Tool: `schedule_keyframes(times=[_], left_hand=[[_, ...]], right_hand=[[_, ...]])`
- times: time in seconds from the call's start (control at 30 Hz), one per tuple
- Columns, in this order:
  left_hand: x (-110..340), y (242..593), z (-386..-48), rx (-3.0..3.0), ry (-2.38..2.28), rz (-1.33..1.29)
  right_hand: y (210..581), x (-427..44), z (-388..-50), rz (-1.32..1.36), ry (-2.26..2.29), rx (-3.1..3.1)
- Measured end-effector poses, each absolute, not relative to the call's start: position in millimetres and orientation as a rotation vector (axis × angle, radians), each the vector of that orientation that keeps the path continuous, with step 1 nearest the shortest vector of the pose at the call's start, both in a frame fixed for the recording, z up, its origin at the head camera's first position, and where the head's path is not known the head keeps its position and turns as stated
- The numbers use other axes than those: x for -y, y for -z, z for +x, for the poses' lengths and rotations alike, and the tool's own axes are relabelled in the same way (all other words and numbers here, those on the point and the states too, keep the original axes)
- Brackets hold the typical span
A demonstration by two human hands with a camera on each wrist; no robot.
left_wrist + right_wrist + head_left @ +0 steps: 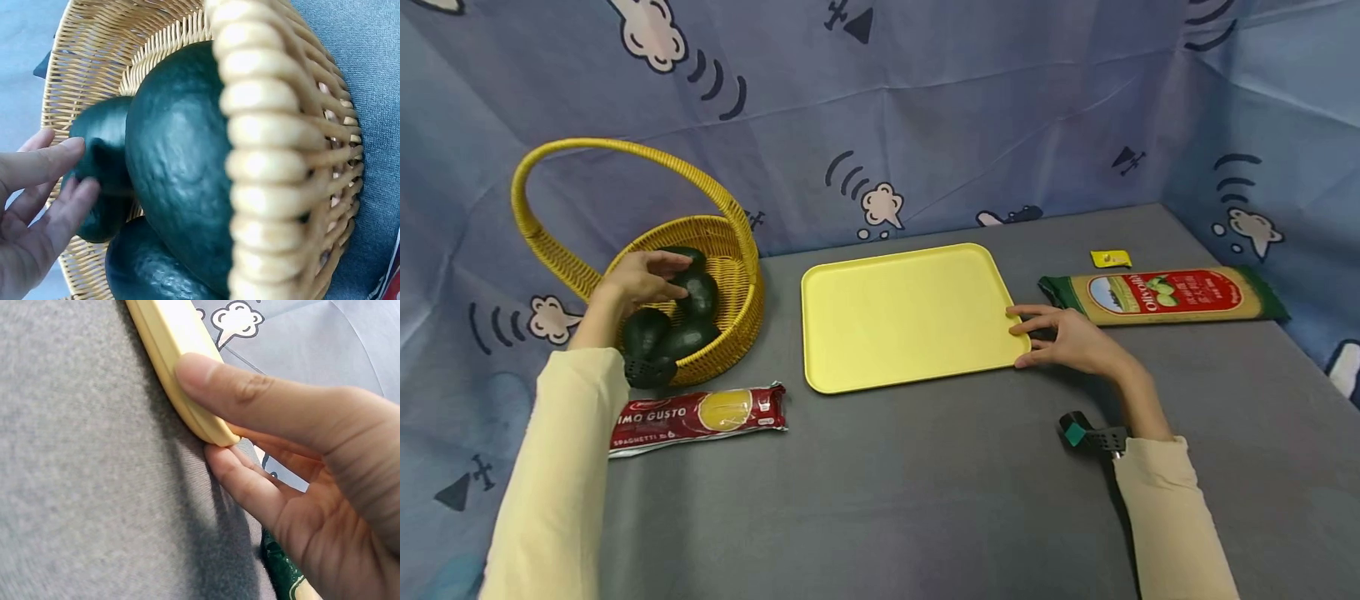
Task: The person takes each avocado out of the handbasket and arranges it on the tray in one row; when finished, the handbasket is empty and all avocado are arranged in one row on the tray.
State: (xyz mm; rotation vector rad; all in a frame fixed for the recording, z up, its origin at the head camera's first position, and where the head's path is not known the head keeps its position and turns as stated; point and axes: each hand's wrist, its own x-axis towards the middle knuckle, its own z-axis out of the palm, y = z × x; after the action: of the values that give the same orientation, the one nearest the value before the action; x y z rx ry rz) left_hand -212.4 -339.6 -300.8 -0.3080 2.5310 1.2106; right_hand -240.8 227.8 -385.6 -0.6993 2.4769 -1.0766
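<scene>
The yellow wicker basket (748,308) at the left holds several dark green avocado-like items (698,296). My left hand (638,279) is over the basket, fingers spread and loosely bent; in the left wrist view the fingertips (75,147) are at one dark green item (112,150), and whether they touch it is unclear. A larger-looking one (178,156) lies nearer that camera. At the yellow tray (910,317), my right hand (1071,340) holds the right edge; the right wrist view shows the thumb (200,375) on the tray's rim (169,369) and fingers beneath its corner.
A red spaghetti packet (700,417) lies in front of the basket. At the right are a long green and tan pasta packet (1172,296) and a small yellow packet (1110,259). A patterned cloth (1000,108) stands behind the grey tabletop (880,492).
</scene>
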Motion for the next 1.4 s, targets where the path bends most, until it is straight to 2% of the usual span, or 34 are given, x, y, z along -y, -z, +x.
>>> schedule_keyframes(times=[0.3, 0.63, 0.93, 1.4], left_hand=[[328.5, 306.5, -216.8, -2.460, -1.168, -0.323], [323.4, 299.8, -216.6, -2.558, -0.834, -0.358], [313.5, 302.1, -223.8, -2.471, -1.147, -0.270], [284.6, 307.7, -235.1, -2.418, -1.299, -0.418]], right_hand=[[388.0, -228.6, -240.5, -0.713, 1.076, -2.475], [384.3, -229.0, -241.9, -0.730, 1.071, -2.477], [385.4, -229.2, -241.5, -0.733, 1.082, -2.470], [386.5, -230.0, -242.2, -0.731, 1.042, -2.495]])
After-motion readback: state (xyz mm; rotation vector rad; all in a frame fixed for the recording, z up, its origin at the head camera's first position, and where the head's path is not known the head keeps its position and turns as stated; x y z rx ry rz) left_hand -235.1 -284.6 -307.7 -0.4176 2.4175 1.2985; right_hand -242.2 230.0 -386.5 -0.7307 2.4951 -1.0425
